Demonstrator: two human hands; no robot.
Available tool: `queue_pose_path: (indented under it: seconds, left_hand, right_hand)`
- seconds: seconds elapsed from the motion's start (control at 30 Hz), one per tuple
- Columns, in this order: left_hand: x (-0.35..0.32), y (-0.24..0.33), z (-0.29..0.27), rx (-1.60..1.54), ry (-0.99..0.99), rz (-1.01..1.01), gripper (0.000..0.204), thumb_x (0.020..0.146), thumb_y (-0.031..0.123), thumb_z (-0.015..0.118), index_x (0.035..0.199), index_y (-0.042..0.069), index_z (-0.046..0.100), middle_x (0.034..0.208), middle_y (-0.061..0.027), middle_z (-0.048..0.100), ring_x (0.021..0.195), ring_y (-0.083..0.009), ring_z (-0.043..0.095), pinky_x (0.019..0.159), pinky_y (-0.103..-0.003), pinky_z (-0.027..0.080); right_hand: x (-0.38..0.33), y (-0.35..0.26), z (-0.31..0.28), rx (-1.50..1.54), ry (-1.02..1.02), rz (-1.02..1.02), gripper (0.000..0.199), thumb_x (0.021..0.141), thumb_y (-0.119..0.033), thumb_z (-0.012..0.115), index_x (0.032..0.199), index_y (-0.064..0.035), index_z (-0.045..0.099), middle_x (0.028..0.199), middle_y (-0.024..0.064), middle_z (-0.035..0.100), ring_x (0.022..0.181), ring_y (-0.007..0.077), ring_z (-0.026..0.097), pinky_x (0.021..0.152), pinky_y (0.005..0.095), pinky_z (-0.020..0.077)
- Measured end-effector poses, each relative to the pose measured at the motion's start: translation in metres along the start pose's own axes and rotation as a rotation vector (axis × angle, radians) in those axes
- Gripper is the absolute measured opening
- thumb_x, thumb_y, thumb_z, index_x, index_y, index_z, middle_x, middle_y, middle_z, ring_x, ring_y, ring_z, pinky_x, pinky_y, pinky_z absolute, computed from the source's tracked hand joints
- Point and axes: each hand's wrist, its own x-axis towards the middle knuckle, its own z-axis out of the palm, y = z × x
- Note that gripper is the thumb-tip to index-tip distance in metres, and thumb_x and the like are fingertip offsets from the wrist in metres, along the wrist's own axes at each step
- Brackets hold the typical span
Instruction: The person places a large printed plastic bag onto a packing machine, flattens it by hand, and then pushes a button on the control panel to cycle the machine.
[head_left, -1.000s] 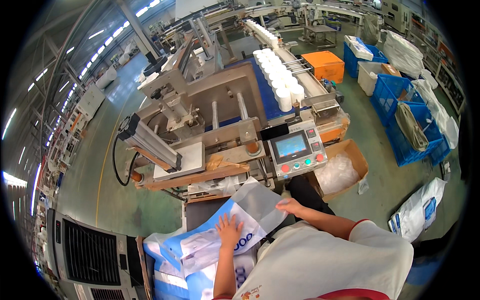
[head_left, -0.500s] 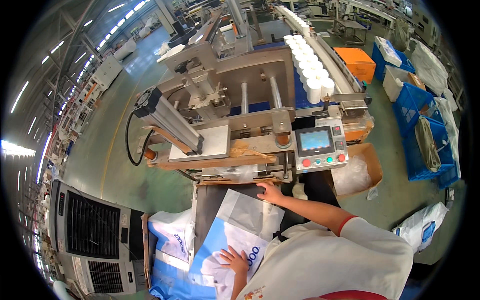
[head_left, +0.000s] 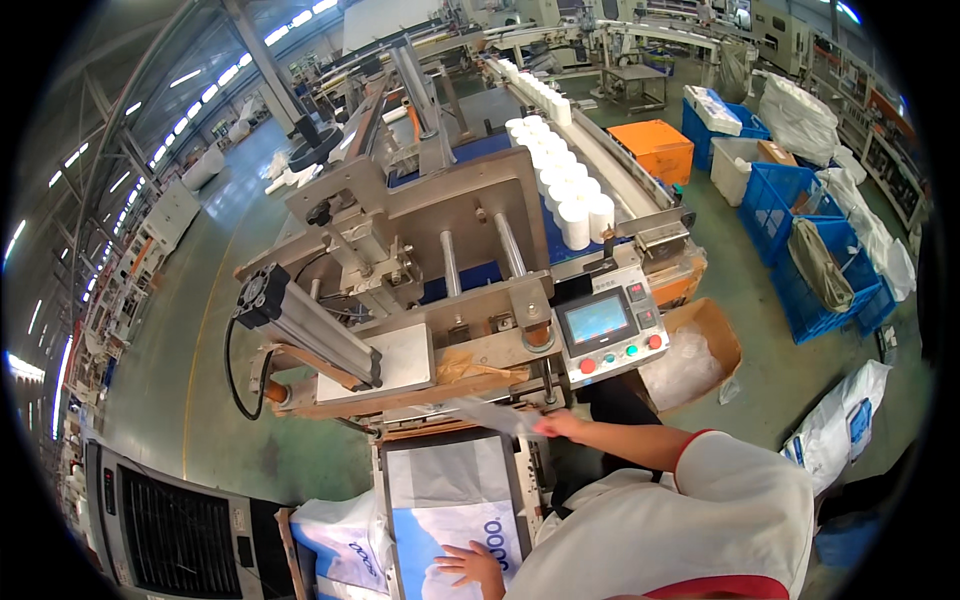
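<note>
A blue and white plastic bag (head_left: 450, 510) with a clear upper end lies lengthwise on the dark tray in front of the machine. Flat on its printed part rests my left hand (head_left: 470, 568), fingers spread. Beyond the bag's far end, my right hand (head_left: 562, 425) is closed on one end of a greyish translucent plastic strip (head_left: 500, 415). Motion blurs the strip, which points left along the machine's front edge. More blue and white bags (head_left: 345, 545) lie to the left of the tray.
The metal machine (head_left: 410, 265) carries a cylinder and a control panel (head_left: 612, 320) with a screen and buttons. White rolls (head_left: 570, 200) line a blue conveyor behind it. A cardboard box (head_left: 725, 350) of plastic scraps stands right; a grey slatted unit (head_left: 175, 530) stands left.
The bag has gone from slanted to straight along the tray. My right hand has left the tray's far edge and now grips the strip. The whole view has shifted.
</note>
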Motion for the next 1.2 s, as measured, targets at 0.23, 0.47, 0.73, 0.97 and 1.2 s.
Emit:
queue_pose_path:
  seconds: [0.23,0.47,0.73,0.97,1.2]
  left_hand:
    - [0.019,0.030,-0.025,-0.079,-0.087,0.050,0.077,0.092,0.058,0.029,0.149,0.011,0.009,0.153,-0.0254,-0.003,0.139,-0.0488,-0.002,0.087,-0.082,0.012]
    - [0.017,0.031,-0.032,-0.144,-0.129,0.032,0.081,0.089,0.052,0.044,0.146,0.003,0.013,0.154,-0.0215,-0.004,0.141,-0.0422,-0.007,0.094,-0.077,0.014]
    - [0.016,-0.014,0.002,-0.161,0.115,0.300,0.076,0.086,0.052,0.048,0.142,0.006,0.028,0.149,-0.0252,0.017,0.139,-0.0448,0.009,0.098,-0.074,0.014]
    - [-0.020,-0.011,-0.037,-0.033,0.042,0.313,0.071,0.088,0.055,0.043,0.146,0.017,0.026,0.152,-0.0204,0.013,0.141,-0.0427,0.003,0.098,-0.075,0.003]
    - [-0.043,-0.033,-0.013,-0.071,0.135,0.284,0.067,0.089,0.052,0.042,0.145,0.016,0.031,0.152,-0.0220,0.014,0.140,-0.0457,0.002,0.097,-0.076,0.003]
  right_hand:
    - [-0.114,0.049,-0.344,-0.591,0.508,0.289,0.021,0.080,-0.032,0.069,0.077,-0.0116,0.073,0.066,0.0022,0.066,0.052,0.0105,0.056,0.049,0.0294,0.0461]
    - [-0.152,-0.079,-0.401,0.086,1.413,-0.209,0.027,0.091,-0.018,0.049,0.111,-0.0015,0.059,0.091,0.0172,0.064,0.080,0.0291,0.061,0.076,0.0379,0.0495]
    - [-0.089,-0.024,-0.377,-1.491,0.158,0.693,0.041,0.087,-0.017,0.050,0.126,-0.0041,0.054,0.141,0.0155,0.043,0.130,0.0342,0.039,0.108,0.0598,0.0168]
    - [-0.059,-0.019,-0.168,-1.234,0.553,0.154,0.031,0.079,-0.033,0.056,0.095,-0.0102,0.070,0.099,0.0137,0.068,0.094,0.0328,0.064,0.082,0.0439,0.0507]
    - [-0.039,-0.037,0.018,-0.839,0.081,-0.628,0.036,0.079,-0.023,0.069,0.111,-0.0082,0.057,0.103,0.0119,0.059,0.096,0.0299,0.059,0.084,0.0383,0.0476]
